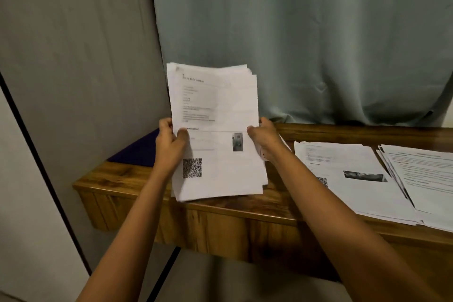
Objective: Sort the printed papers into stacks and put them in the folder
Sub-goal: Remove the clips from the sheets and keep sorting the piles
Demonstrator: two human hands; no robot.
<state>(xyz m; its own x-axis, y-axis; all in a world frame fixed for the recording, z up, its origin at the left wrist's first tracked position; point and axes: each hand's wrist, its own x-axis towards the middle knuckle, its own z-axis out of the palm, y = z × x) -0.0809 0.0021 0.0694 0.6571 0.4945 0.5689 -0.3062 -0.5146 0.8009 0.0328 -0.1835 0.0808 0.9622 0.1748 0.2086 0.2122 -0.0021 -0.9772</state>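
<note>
Wooden desk against grey-green curtain. Item: sheaf of printed papers, held upright above the desk's left end, edges uneven. Left hand and right hand each pinch a side edge. Two sorted stacks lie flat at right, overlapping. Dark purple folder, likely, sits behind the sheaf, mostly hidden. Risk: loose sheets slipping from the fanned bundle. Print illegible.

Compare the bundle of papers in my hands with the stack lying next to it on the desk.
The held bundle stands nearly upright, gripped at its sides by the left hand and right hand; the desk stack lies flat, untouched. The held bundle's top edges are fanned and uneven; the desk stack looks squarer. Both top sheets show text, a QR code and a small photo.
</note>
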